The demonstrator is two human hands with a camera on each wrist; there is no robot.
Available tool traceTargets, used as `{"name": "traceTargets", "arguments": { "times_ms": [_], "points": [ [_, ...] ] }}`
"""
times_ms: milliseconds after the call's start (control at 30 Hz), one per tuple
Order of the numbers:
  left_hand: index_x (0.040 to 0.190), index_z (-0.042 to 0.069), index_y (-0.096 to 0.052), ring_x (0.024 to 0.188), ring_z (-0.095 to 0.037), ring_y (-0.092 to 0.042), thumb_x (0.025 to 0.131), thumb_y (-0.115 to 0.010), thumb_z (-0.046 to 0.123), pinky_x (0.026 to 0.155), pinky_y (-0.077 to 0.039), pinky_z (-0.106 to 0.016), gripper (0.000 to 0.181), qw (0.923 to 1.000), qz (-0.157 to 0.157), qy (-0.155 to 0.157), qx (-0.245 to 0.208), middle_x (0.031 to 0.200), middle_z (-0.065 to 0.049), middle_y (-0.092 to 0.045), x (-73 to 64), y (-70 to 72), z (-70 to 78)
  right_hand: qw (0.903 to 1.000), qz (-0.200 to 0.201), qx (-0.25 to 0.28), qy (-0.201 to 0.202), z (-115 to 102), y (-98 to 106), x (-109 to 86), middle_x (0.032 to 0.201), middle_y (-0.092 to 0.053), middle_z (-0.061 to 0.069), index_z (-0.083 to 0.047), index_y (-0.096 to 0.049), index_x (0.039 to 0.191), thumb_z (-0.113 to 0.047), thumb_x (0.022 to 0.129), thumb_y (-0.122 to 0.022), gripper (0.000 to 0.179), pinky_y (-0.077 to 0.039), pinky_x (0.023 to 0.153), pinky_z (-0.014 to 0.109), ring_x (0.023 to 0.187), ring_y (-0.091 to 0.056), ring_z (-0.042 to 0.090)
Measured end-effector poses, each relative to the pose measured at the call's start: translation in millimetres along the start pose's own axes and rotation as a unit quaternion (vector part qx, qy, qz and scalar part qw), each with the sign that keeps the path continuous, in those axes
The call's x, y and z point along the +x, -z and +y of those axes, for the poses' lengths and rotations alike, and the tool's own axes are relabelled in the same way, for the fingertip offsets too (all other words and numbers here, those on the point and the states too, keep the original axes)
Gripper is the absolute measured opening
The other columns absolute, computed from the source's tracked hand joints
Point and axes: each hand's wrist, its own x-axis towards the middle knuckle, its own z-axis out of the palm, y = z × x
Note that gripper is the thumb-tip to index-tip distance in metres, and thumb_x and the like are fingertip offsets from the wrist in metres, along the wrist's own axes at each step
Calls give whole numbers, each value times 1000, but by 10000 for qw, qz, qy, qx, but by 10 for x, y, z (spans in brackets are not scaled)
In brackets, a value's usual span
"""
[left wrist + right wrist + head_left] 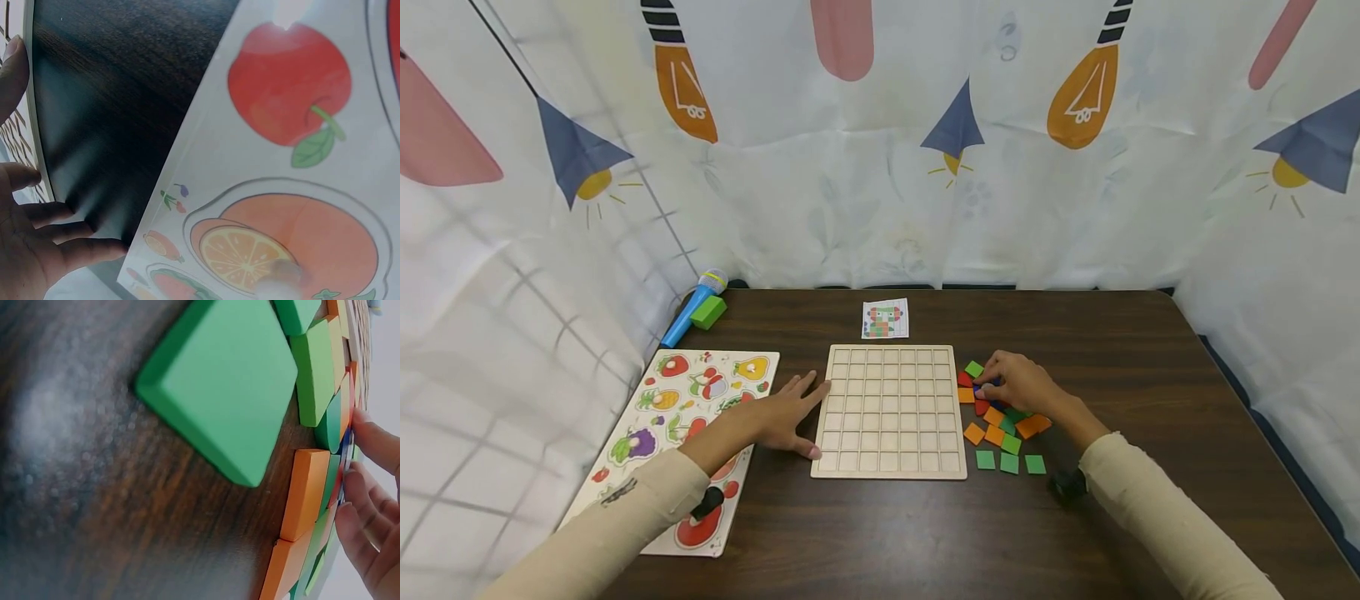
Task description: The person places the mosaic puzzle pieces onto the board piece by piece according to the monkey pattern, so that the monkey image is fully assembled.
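A pale wooden grid board [889, 412] with bare square cells lies flat in the middle of the table. My left hand [781, 414] is spread at its left side, thumb and index fingertips touching the edge. The left wrist view shows the same hand [28, 240], its other fingers stretched over the dark tabletop. Right of the board is a loose cluster of square tiles, orange [974, 433], green [1011, 443], red and blue. Over the cluster's far part my right hand [1021, 385] bends down, thumb and fingertips pinching a blue tile [345, 441], mostly hidden.
A fruit puzzle board [730, 546] lies at the left under my left forearm. Behind it are a blue toy microphone [688, 312] and a green block [709, 312]. A small pattern card [885, 319] lies beyond the grid board. Several green tiles [1009, 463] sit nearest me.
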Motion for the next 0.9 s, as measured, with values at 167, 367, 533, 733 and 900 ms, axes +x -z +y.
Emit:
{"name": "traceTargets", "arguments": {
  "times_ms": [167, 367, 533, 733, 900],
  "points": [
    [162, 13, -16, 152, -50, -9, 82, -77, 56, 111, -34, -64, 110, 10000, -20, 6, 16, 167, -25, -5, 6, -6, 4, 9998, -65, -136, 129, -22, 14, -7, 108, -64, 0, -15, -80, 109, -28, 93, -74, 22, -53, 77, 35, 90, -61, 15],
    [163, 13, -15, 153, -49, -8, 82, -77, 56, 112, -34, -63, 110, 10000, -22, 50, 42, 167, -24, -4, 19, -6, -4, 9996, -190, -30, 191, -36, 9, -8, 106, -65, 1, -15, -75, 107, -23, 96, -71, 15, -53, 82, 38, 89, -58, 15],
    [163, 13, -15, 152, -49, -9, 82, -77, 56, 112, -34, -63, 111, 10000, -26, 23, 54, 167, -24, -4, 27, 3, 2, 9992, -236, 146, 287, -45, -3, -4, 94, -65, -2, -14, -70, 103, -20, 96, -70, 10, -50, 74, 32, 79, -55, 12],
    [162, 12, -15, 152, -51, -8, 82, -77, 55, 112, -33, -64, 110, 10000, -37, -12, 2, 167, -25, -4, 24, 9, 9, 9995, -184, 194, 195, -58, -31, 5, 88, -65, -5, -13, -67, 105, -19, 95, -72, 13, -49, 72, 28, 76, -55, 11],
    [162, 12, -15, 152, -51, -8, 82, -77, 55, 113, -32, -64, 110, 10000, -55, -1, -3, 166, -26, -4, 10, 9, 13, 9995, -280, 141, 7, -92, -46, 16, 87, -64, -4, -12, -67, 109, -20, 95, -71, 17, -50, 73, 30, 76, -55, 13]
  ]
}}
